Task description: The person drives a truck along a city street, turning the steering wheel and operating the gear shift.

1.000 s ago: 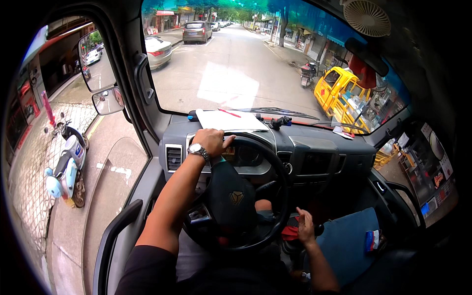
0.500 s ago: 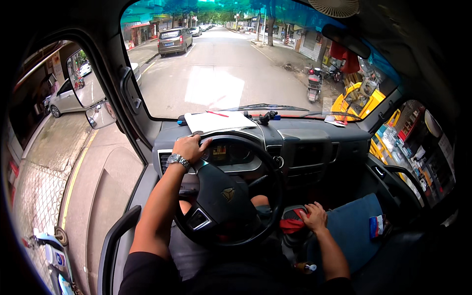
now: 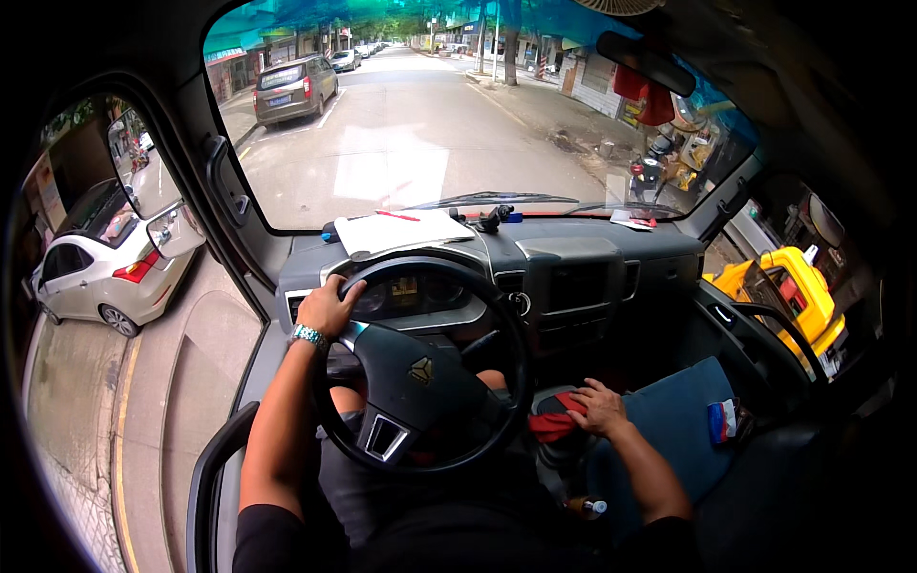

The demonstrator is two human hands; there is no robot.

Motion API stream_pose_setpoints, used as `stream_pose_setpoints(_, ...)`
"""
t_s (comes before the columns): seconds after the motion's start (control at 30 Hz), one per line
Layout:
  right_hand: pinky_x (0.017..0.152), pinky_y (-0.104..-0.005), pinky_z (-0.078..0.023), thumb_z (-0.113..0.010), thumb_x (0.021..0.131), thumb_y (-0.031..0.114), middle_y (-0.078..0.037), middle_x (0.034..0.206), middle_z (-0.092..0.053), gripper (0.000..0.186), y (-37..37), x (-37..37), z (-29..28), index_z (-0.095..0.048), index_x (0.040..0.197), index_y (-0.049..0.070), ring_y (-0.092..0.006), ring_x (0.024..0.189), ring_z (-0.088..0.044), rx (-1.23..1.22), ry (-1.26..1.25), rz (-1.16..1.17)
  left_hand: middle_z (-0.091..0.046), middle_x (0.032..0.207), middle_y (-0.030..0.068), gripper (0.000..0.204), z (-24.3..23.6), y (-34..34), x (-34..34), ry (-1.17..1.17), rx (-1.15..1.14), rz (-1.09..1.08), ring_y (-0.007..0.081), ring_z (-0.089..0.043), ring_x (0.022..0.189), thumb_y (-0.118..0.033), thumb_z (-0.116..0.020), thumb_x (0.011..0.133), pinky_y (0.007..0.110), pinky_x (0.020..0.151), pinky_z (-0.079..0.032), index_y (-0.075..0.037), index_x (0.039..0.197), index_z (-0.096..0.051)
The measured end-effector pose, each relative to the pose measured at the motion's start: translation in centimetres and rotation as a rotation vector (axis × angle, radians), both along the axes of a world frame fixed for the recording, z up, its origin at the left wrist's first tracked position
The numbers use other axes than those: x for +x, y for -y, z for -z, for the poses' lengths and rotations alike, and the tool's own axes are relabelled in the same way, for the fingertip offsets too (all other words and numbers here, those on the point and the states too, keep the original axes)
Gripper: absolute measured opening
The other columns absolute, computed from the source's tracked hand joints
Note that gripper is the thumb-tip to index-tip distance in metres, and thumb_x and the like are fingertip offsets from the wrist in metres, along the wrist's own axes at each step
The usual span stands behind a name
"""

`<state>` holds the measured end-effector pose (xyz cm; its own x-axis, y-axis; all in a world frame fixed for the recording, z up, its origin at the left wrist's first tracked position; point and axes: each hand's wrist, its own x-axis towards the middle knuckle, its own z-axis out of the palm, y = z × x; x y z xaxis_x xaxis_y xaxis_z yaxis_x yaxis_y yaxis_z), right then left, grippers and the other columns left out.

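My left hand (image 3: 327,304) grips the upper left of the black steering wheel (image 3: 519,347), a silver watch (image 3: 309,334) on that wrist. My right hand (image 3: 597,409) lies with its fingers spread on a red cloth (image 3: 552,426) right of the wheel; whatever is under the cloth is hidden. Just right of that hand are a blue-grey seat (image 3: 673,392) and a small blue-and-white packet (image 3: 723,422). A capped bottle (image 3: 589,506) is below it. On the dashboard sit white papers (image 3: 392,232) with a red pen and a small black mount (image 3: 494,219).
Through the windscreen, a dark van (image 3: 292,89) is parked on the left of the tree-lined road (image 3: 411,134), with cars beyond. A white sedan (image 3: 105,280) stands outside the left window, a yellow vehicle (image 3: 800,296) outside the right. Scooters (image 3: 648,174) line the right kerb.
The street has slid backward past the cab: the white sedan and yellow vehicle now show in the side windows. My left hand and the wheel turned slightly anticlockwise; my right hand settled on the red cloth.
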<state>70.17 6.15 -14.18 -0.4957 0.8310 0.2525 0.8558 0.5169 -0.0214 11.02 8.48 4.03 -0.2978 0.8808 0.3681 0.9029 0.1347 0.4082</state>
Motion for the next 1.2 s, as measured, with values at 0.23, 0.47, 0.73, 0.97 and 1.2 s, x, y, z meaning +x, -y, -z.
stream_pose_setpoints(0.23,0.109,-0.0415,-0.053,-0.075,0.088,0.051,-0.005,0.124,-0.077,0.047,-2.1,-0.4,0.4,-0.081,0.119,0.016,-0.0274,0.133,-0.061,-0.011,-0.02,0.034,-0.075,0.105,0.029,0.068,0.8,1.7,-0.9,0.086,-0.033,-0.024,0.0469,-0.072,0.103,-0.066,-0.058,0.1,0.051,0.09,-0.056,-0.003,0.124,-0.069)
stream_pose_setpoints(0.47,0.11,-0.0424,-0.052,-0.074,0.089,0.054,-0.006,0.126,-0.076,0.052,-5.6,-1.9,-0.9,-0.078,0.125,0.017,-0.0283,0.135,-0.061,-0.067,-0.022,0.152,-0.075,0.1,0.0289,0.066,2.2,3.2,-0.8,0.126,0.006,-0.095,0.0478,-0.072,0.1,-0.065,-0.059,0.1,0.052,0.087,-0.056,-0.002,0.118,-0.069)
stream_pose_setpoints(0.73,0.102,-0.0436,-0.056,-0.077,0.083,0.028,-0.01,0.109,-0.079,0.029,-2.1,-1.6,1.4,-0.082,0.105,0.01,-0.0319,0.115,-0.071,0.219,-0.421,0.104,-0.076,0.096,0.0219,0.054,5.6,5.6,-3.1,0.413,0.06,-0.043,0.0402,-0.074,0.092,-0.052,-0.068,0.1,0.047,0.083,-0.056,-0.003,0.121,-0.067)
stream_pose_setpoints(0.97,0.094,-0.0426,-0.059,-0.075,0.088,0.034,-0.007,0.102,-0.08,0.026,-8.4,-3.0,0.2,-0.082,0.105,0.016,-0.027,0.112,-0.072,0.022,-0.105,0.014,-0.075,0.091,0.013,0.047,7.0,6.9,-2.4,0.432,0.125,-0.09,0.0239,-0.072,0.083,-0.044,-0.071,0.101,0.037,0.077,-0.055,0.0,0.117,-0.065)
stream_pose_setpoints(1.2,0.08,-0.0471,-0.061,-0.066,0.092,0.048,-0.015,0.084,-0.078,0.036,-9.0,-5.0,-1.6,-0.084,0.094,0.017,-0.0364,0.083,-0.076,-0.075,-0.01,0.229,-0.075,0.088,0.0188,0.052,5.5,5.9,-2.6,0.444,0.084,-0.045,0.0326,-0.073,0.082,-0.048,-0.072,0.099,0.043,0.076,-0.056,0.001,0.117,-0.065)
